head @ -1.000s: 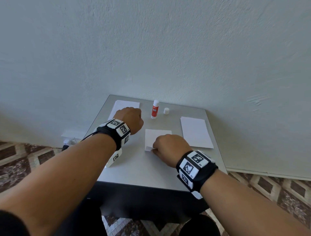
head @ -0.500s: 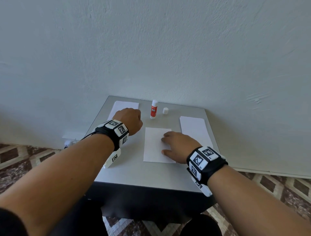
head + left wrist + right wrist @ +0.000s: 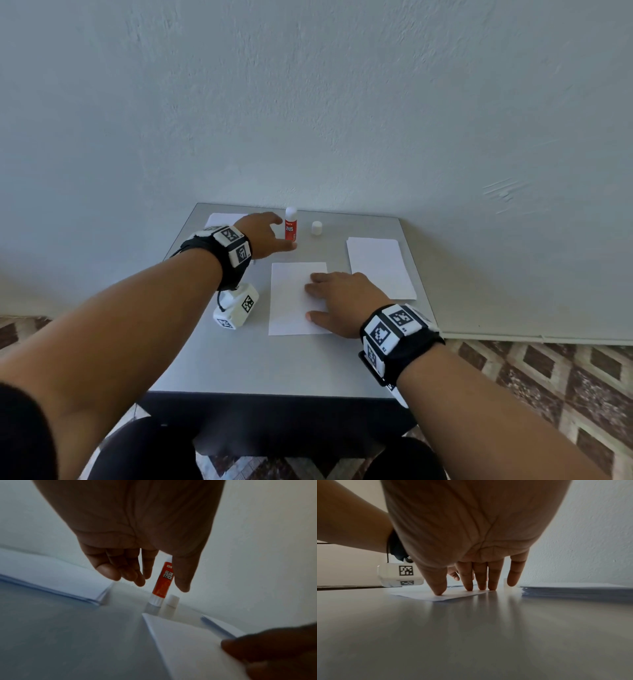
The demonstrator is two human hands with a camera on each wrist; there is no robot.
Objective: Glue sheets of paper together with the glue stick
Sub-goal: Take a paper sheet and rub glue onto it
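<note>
Mid-tabletop, the right hand [image 3: 342, 301] lies flat, fingers straight, pinning a sheet [image 3: 291, 301]. Toward the far edge, the left hand [image 3: 265, 236], open and empty, flanks the upright, uncapped glue stick [image 3: 290, 224]. Reaching for glue; next, close around it.

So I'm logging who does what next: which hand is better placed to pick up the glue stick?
The left hand. It is open right beside the upright glue stick, thumb and fingers on either side of it. The right hand lies flat on the middle sheet, pinning it.
</note>
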